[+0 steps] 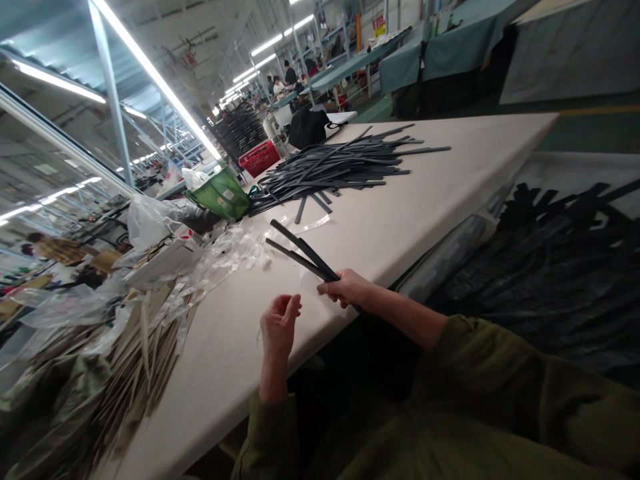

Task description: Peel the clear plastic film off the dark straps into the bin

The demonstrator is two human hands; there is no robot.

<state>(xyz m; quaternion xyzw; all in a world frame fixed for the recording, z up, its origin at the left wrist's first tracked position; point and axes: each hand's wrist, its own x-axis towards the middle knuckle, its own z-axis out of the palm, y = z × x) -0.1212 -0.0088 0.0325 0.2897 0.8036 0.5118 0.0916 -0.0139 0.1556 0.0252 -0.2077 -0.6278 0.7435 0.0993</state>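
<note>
Two or three dark strips (314,255) point toward 10 o'clock above the table (465,153), clasped by closed fingers of the right hand (347,287); left hand (279,323), at their 7 o'clock, has fingers curled inward, cannot tell if pinching anything. Judgement: few picked up, much remaining in the loose pile (345,163) at 1 o'clock; dark heap (560,247), 3 o'clock, done or waiting unclear.
</note>
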